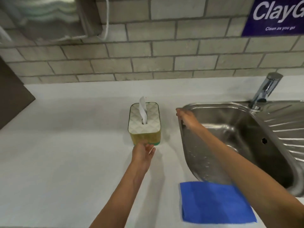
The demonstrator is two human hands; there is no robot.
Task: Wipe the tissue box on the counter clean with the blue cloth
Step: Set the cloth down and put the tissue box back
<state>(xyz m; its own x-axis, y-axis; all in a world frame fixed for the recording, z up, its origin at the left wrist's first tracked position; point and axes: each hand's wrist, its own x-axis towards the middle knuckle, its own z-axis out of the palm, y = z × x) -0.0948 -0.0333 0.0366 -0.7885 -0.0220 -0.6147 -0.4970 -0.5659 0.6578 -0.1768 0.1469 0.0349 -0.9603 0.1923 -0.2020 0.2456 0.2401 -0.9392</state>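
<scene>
The tissue box (144,122) stands upright on the white counter (65,153), with a patterned white top, yellow-green sides and a tissue sticking up from its slot. My left hand (143,151) is at the box's near bottom edge, fingers apart, touching or almost touching it. My right hand (185,118) hovers to the right of the box, over the left rim of the sink, fingers loosely curled and holding nothing. The blue cloth (213,201) lies flat on the counter near the front edge, partly under my right forearm.
A steel sink (238,137) with a chrome tap (266,89) fills the right side. A tiled wall runs behind the counter, with a blue sign (276,15) at top right and a paper towel dispenser (49,17) at top left. A dark panel (11,96) stands at the left.
</scene>
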